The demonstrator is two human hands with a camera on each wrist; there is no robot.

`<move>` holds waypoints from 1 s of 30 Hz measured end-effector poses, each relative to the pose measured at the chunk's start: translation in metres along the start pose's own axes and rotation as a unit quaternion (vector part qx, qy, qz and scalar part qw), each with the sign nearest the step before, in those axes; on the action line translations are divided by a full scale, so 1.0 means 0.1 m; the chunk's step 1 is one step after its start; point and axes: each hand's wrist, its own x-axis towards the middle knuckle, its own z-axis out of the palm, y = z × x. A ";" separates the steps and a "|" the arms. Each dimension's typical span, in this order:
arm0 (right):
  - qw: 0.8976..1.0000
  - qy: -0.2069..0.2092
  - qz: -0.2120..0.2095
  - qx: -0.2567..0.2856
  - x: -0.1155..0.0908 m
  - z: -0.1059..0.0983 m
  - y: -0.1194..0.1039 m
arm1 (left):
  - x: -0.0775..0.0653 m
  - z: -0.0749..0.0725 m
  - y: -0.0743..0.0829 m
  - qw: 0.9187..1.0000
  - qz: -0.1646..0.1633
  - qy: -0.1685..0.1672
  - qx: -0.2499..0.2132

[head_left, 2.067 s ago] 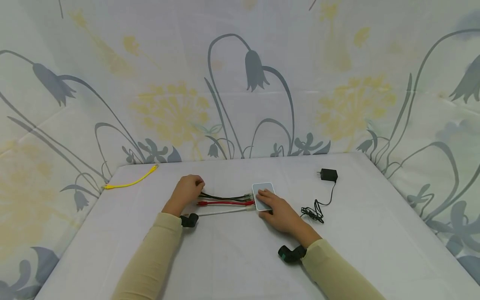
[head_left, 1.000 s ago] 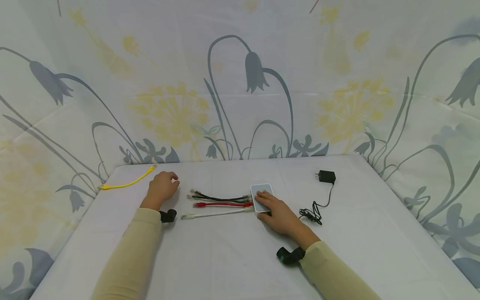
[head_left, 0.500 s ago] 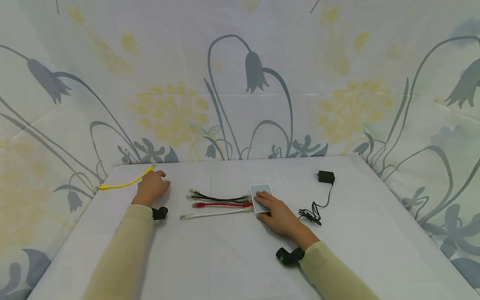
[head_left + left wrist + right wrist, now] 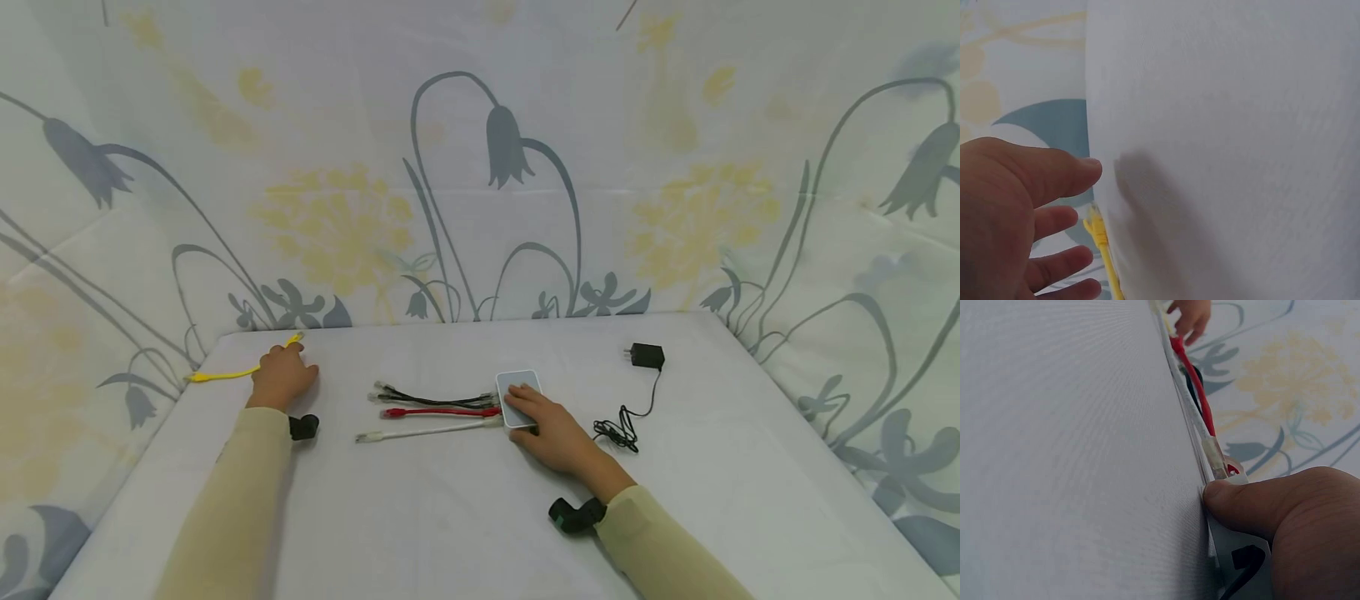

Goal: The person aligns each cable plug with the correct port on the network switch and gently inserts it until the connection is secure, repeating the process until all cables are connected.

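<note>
My left hand (image 4: 281, 377) is over the yellow network cable (image 4: 225, 375) at the back left and covers its middle. In the left wrist view the thumb and fingers stand apart with nothing between them, beside the cable's plug (image 4: 1095, 228). My right hand (image 4: 553, 429) rests on a small white network switch (image 4: 528, 379), its fingers lying on the top and the thumb against the near side. Black cables (image 4: 438, 401), a red cable (image 4: 442, 412) and a white cable (image 4: 431, 432) run left from the switch, their other ends loose on the table.
A black power adapter (image 4: 647, 356) lies at the back right, its thin cord (image 4: 618, 429) bunched beside the right hand. The right wrist view shows a black plug (image 4: 1247, 556) in the switch's side. Patterned cloth (image 4: 330, 208) stands behind the white table (image 4: 450, 517).
My left hand has left the black cables' loose ends and moved left to the yellow cable. The right hand stays on the switch.
</note>
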 end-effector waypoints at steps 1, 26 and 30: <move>1.000 0.000 -0.001 0.000 0.00 0.00 0.00 | 0.01 0.00 -0.02 1.000 -0.002 0.000 0.000; 1.000 -0.002 0.004 0.000 0.00 0.02 0.00 | 0.08 -0.06 -0.18 0.998 -0.023 -0.061 -0.004; 1.000 -0.002 0.007 0.001 0.00 0.01 0.01 | 0.08 -0.05 -0.17 0.998 -0.019 -0.061 -0.004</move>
